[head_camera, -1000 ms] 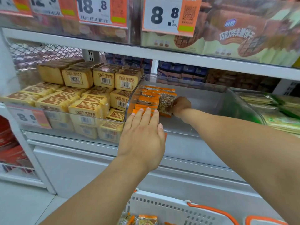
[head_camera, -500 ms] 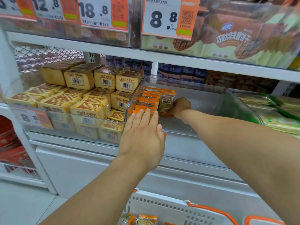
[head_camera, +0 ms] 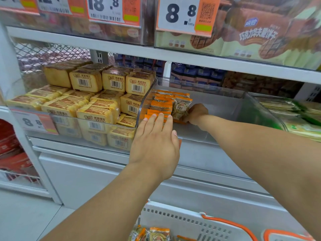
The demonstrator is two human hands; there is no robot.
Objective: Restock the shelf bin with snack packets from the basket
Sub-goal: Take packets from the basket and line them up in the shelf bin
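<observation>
Over the last second almost nothing has shifted: both hands sit where they were, and the row of snack packets point(head_camera: 162, 106) at the left end of the clear shelf bin point(head_camera: 225, 105) looks the same. That suggests the person is settling and squaring the row rather than adding to it, so this placement is probably near its end while the restocking as a whole is far from done. Most of the bin floor to the right is bare, and more packets point(head_camera: 152, 233) lie in the white basket point(head_camera: 182, 221) at the near edge of the view.

The left hand point(head_camera: 154, 143) reaches forward over the bin's near wall, palm down, fingers straight and close together, their tips resting on the near packets of the row as if steadying them. The right hand point(head_camera: 197, 113) is farther in, arm stretched from the right, fingers curled around the right side of an upright packet point(head_camera: 180, 108) at the row's right edge, pressing it against its neighbours. To the left, another bin holds yellow packs point(head_camera: 97, 110).
</observation>
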